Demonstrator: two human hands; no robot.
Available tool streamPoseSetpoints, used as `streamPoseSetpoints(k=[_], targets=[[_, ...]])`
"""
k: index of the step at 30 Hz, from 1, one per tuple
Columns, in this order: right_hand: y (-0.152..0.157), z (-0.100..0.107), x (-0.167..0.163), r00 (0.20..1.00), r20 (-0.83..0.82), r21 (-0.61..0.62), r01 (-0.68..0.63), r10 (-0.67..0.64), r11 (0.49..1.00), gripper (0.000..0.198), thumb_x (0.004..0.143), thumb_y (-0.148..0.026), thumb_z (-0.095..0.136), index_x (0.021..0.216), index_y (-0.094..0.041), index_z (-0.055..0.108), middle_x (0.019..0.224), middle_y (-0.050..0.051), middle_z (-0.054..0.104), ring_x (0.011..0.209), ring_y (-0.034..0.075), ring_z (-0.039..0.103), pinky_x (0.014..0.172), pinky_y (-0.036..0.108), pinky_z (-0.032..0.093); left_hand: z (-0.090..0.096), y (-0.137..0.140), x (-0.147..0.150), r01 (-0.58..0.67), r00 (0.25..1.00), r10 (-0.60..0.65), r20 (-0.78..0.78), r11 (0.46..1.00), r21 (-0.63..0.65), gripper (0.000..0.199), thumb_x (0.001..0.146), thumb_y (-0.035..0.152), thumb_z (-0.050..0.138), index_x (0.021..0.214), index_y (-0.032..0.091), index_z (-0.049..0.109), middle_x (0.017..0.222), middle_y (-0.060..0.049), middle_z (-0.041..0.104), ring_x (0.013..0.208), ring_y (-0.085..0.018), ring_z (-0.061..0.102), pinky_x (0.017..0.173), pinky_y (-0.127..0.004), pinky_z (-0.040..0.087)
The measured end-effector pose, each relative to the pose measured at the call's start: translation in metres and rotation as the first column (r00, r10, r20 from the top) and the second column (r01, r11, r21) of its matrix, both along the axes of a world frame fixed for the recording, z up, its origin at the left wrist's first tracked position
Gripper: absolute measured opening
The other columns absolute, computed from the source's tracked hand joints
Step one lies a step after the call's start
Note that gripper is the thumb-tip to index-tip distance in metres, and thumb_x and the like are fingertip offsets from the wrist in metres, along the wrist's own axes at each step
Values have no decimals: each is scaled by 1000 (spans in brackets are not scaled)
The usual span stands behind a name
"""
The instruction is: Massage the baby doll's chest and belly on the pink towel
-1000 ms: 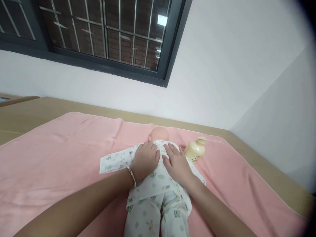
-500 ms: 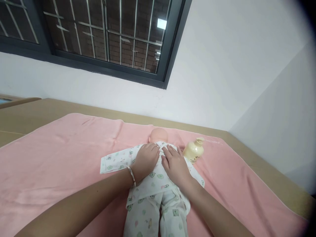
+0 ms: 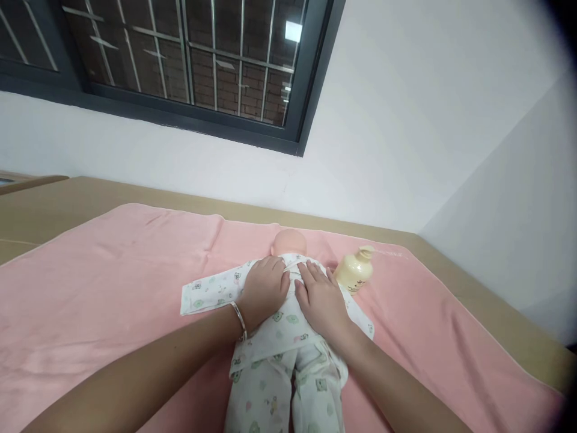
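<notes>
Your left hand [image 3: 264, 288] and right hand [image 3: 322, 300] lie on the upper body of the doll [image 3: 282, 340], released and unclenched, palms down, gripping nothing visible. The doll lies directly beneath both hands, its head [image 3: 290, 242] just beyond your fingertips. Your palms conceal part of the shirt [image 3: 293, 310]; your right forearm partly covers the sleeve on that side. You cannot make out a face. The trousers [image 3: 261, 397] run back between your forearms and are cut off at the lower edge of view.

The pump bottle [image 3: 356, 272] stands just beside your right hand, on its outer side; contact cannot be confirmed, and its lettering is too small to read. It is pale yellow, glossy and round-shouldered. The doll's head is smooth and rounded; its clothes are white printed cloth. The blanket [image 3: 112, 282] beneath is soft pink fabric, lightly creased.

Beyond your hands, the blanket's edge leaves a strip of table [image 3: 180, 201] before the wall [image 3: 383, 120]. Open blanket extends outward from your left hand, past the flat sleeve [image 3: 210, 293].
</notes>
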State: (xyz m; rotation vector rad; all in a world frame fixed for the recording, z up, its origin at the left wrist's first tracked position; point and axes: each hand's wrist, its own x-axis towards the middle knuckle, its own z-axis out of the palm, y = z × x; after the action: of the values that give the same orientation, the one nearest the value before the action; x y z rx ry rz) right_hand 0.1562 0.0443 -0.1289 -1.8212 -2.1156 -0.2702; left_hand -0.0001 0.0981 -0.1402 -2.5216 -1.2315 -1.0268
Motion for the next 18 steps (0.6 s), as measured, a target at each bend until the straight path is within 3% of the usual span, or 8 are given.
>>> streamPoseSetpoints(k=[6, 18], targets=[[1, 1, 0, 1000, 4, -17, 4, -4, 1000, 48, 102, -35, 26, 144, -18, 43, 147, 13, 47, 137, 27, 41, 113, 50, 26, 1, 0, 0, -32, 999, 32, -2, 999, -6, 16, 93, 22, 43, 92, 17, 58, 94, -10, 64, 95, -26, 58, 82, -41, 47], [0, 0, 1, 1000, 17, 21, -9, 8, 1000, 47, 102, -34, 29, 143, -17, 44, 144, 14, 50, 134, 27, 44, 111, 48, 30, 1, 0, 0, -51, 999, 51, -9, 998, -20, 17, 93, 24, 44, 92, 16, 59, 96, -11, 65, 98, -28, 60, 84, -43, 48]])
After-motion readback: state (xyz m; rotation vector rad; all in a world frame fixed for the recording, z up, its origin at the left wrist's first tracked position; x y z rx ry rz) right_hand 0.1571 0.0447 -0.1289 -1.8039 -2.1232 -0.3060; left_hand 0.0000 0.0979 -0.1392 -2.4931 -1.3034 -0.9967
